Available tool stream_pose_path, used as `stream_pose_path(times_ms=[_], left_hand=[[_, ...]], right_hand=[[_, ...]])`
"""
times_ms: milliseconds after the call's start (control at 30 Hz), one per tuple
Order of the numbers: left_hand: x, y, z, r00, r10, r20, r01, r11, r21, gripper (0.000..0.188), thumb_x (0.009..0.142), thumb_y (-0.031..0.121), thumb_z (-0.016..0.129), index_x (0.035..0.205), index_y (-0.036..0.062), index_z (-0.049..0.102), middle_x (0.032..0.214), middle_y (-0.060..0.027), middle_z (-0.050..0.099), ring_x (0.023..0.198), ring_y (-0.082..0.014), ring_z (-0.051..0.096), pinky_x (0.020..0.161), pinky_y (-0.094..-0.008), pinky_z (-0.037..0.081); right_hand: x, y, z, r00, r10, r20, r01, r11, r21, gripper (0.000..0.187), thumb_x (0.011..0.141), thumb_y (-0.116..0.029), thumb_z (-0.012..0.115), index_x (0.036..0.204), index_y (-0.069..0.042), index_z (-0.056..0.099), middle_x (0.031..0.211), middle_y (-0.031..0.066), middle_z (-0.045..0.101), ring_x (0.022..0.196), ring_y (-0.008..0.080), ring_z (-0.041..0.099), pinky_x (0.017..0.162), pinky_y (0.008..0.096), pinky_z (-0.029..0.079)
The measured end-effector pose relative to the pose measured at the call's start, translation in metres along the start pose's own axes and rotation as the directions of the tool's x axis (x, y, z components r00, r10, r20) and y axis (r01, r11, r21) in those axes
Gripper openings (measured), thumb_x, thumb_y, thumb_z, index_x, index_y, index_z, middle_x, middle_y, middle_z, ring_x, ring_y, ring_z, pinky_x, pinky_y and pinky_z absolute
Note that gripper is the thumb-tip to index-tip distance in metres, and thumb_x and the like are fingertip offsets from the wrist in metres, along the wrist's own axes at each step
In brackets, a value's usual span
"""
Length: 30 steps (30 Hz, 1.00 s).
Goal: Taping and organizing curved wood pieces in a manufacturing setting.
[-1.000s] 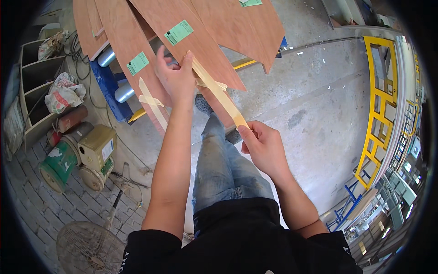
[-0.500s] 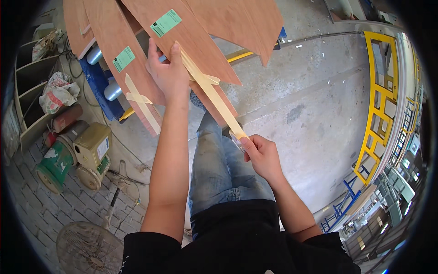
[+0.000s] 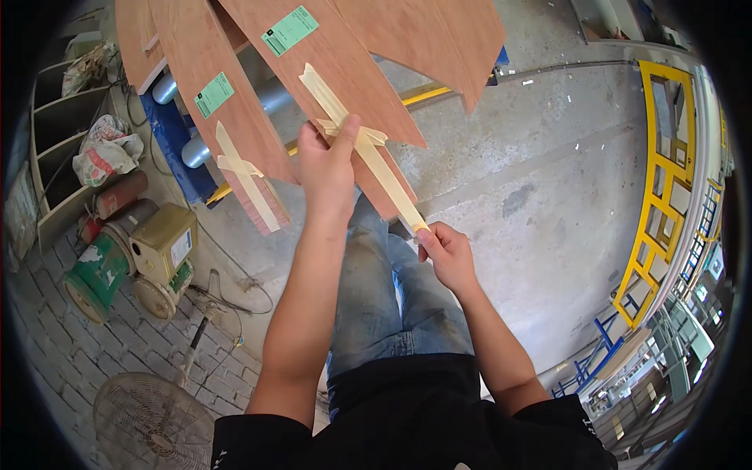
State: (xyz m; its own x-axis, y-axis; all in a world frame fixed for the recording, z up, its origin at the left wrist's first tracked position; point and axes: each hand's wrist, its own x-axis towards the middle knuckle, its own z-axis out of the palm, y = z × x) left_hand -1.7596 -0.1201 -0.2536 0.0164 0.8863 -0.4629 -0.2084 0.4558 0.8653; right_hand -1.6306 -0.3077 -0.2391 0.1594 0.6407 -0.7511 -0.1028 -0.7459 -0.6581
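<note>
Tape [image 3: 368, 157], pale yellow, runs down the face of a long brown board [image 3: 345, 94] to its narrow lower tip. The left hand [image 3: 327, 168] presses on the board where two strips cross, thumb flat on the tape, fingers curled behind the edge. The right hand [image 3: 445, 251] pinches the loose lower end of the strip between thumb and forefinger, just below the board's tip. A second taped board [image 3: 227, 125] hangs beside it. A fan [image 3: 153, 419] stands on the floor.
</note>
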Motion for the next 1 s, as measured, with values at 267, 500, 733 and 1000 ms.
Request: stream_pose_path(times_ms=[267,500,733,1000], left_hand=[[0.007,0.002,0.006,0.995,-0.004,-0.103,0.008,0.999,0.038,0.037,0.093,0.026,0.069,0.110,-0.0037,0.056,0.107,-0.0069,0.063,0.098,-0.0110,0.057,0.087,-0.0271,0.046],[0.024,0.018,0.019,0.955,-0.179,-0.238,0.188,0.982,0.015,0.056,0.096,0.045,0.060,0.119,-0.0060,0.059,0.119,-0.0105,0.063,0.107,-0.0164,0.059,0.090,-0.0287,0.047],[0.051,0.031,0.013,0.937,-0.317,-0.144,0.299,0.945,-0.134,0.076,0.092,0.058,0.058,0.132,-0.0059,0.050,0.128,-0.0157,0.060,0.116,-0.0260,0.060,0.095,-0.0363,0.051],[0.041,0.024,0.007,0.955,-0.267,-0.127,0.253,0.960,-0.118,0.070,0.094,0.053,0.058,0.131,-0.0066,0.050,0.126,-0.0142,0.059,0.114,-0.0222,0.059,0.095,-0.0342,0.049]], right_hand=[[0.006,0.005,0.004,0.999,-0.008,-0.032,0.006,0.999,-0.037,0.030,0.098,-0.026,0.059,0.081,-0.002,0.062,0.065,0.0004,0.061,0.061,0.0072,0.053,0.058,0.0241,0.040],[0.005,0.004,0.002,0.998,-0.032,-0.050,0.030,0.999,-0.041,0.031,0.096,-0.030,0.063,0.082,-0.002,0.064,0.061,0.0013,0.060,0.056,0.0070,0.050,0.052,0.0254,0.039],[0.008,-0.004,-0.004,1.000,-0.009,0.003,0.010,0.994,-0.109,0.029,0.097,-0.026,0.061,0.082,-0.002,0.063,0.066,0.0008,0.061,0.060,0.0073,0.052,0.056,0.0246,0.040],[0.069,0.019,0.003,0.990,-0.122,0.071,0.123,0.992,-0.014,0.028,0.095,-0.027,0.062,0.084,-0.001,0.064,0.068,0.0045,0.062,0.063,0.0082,0.055,0.057,0.0263,0.044]])
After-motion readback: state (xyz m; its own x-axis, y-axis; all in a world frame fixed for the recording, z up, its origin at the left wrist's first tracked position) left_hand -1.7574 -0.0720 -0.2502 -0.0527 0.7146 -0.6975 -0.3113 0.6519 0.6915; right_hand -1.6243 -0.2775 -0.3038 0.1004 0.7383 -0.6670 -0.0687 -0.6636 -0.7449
